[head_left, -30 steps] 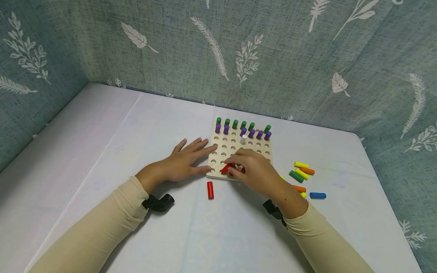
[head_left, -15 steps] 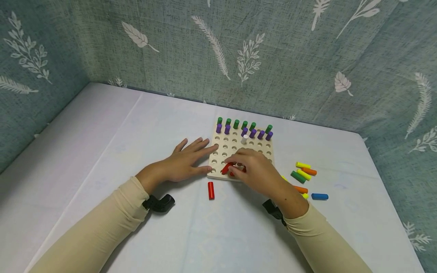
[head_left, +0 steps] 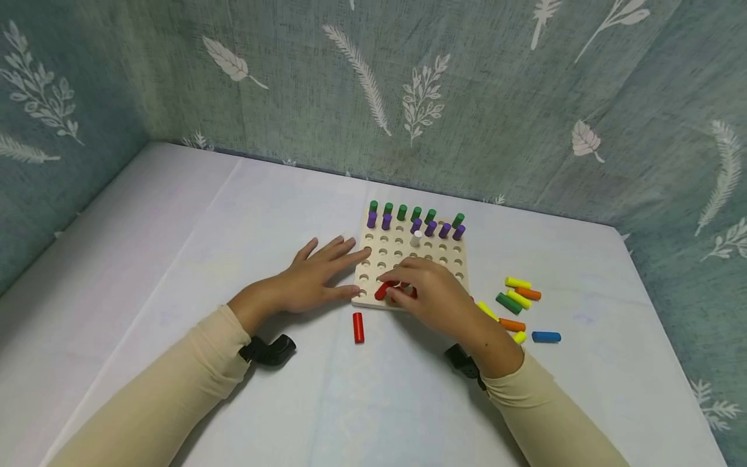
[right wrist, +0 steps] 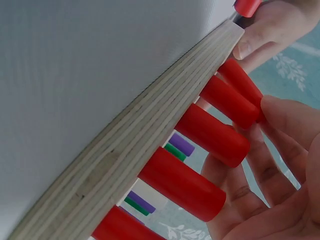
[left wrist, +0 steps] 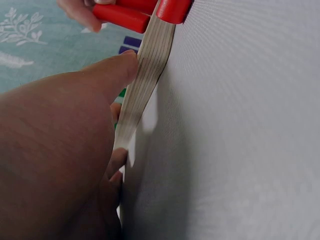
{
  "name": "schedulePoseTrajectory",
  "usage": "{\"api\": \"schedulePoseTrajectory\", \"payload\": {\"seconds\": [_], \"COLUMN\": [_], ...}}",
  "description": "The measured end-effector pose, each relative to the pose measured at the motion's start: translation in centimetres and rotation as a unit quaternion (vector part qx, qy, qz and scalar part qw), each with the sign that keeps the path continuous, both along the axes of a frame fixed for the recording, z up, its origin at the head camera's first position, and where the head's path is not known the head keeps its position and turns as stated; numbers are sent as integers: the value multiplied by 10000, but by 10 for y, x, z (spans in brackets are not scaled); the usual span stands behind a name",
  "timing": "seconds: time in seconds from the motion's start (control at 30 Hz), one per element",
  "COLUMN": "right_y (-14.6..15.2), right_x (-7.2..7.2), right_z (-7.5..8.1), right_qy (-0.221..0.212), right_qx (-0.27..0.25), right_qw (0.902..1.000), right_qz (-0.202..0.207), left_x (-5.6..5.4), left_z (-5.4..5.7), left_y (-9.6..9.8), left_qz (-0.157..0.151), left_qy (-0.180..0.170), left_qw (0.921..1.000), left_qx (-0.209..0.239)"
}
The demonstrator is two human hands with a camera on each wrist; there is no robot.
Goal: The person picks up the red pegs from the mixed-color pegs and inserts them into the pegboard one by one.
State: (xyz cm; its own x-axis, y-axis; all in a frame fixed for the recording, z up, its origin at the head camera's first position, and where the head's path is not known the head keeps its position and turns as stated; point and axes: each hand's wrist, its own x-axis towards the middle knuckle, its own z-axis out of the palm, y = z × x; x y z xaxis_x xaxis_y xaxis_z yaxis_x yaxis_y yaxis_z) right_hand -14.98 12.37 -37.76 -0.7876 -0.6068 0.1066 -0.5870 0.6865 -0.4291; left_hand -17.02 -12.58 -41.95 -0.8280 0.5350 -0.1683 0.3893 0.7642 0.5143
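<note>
A square wooden pegboard (head_left: 385,255) lies on the table. My left hand (head_left: 315,275) rests along its left edge, fingers spread and straight, the thumb at the near left corner. My right hand (head_left: 434,295) pinches a red peg (head_left: 381,291) between thumb and fingers at the board's near row. In the right wrist view this pinched red peg (right wrist: 241,82) leans with its lower end at the board, beside several standing red pegs (right wrist: 184,184). The right hand hides most of that row in the head view. One loose red peg (head_left: 358,327) lies just in front of the board.
Green pegs (head_left: 403,212) fill most of the far row, with purple pegs (head_left: 430,228) in front and one white peg (head_left: 416,239). Right of the board lie loose yellow pegs (head_left: 518,283), orange pegs (head_left: 512,325), a green peg (head_left: 509,303) and a blue peg (head_left: 546,337).
My right hand has shifted slightly left with the red peg, uncovering more of a yellow peg by the wrist. The left hand stays on the board's edge.
</note>
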Motion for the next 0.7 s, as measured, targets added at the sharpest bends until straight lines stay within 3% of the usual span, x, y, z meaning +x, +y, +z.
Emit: {"api": "schedulePoseTrajectory", "payload": {"seconds": [0.2, 0.43, 0.57, 0.7], "right_y": [-1, -3, -2, -2], "right_x": [3, 3, 2, 3], "right_z": [-3, -1, -3, -5], "right_qy": [120, 163, 283, 148], "right_qx": [88, 247, 173, 236], "right_qw": [9999, 9996, 9994, 9996], "right_qz": [-17, -41, -10, -51], "left_x": [1, -1, -1, 0], "left_z": [-5, -2, -2, -4], "left_y": [0, 0, 1, 1], "left_qz": [21, 11, 45, 41], "left_qy": [64, -76, 40, -1], "left_qw": [10000, 10000, 10000, 10000], "left_qx": [-29, -9, -32, 0]}}
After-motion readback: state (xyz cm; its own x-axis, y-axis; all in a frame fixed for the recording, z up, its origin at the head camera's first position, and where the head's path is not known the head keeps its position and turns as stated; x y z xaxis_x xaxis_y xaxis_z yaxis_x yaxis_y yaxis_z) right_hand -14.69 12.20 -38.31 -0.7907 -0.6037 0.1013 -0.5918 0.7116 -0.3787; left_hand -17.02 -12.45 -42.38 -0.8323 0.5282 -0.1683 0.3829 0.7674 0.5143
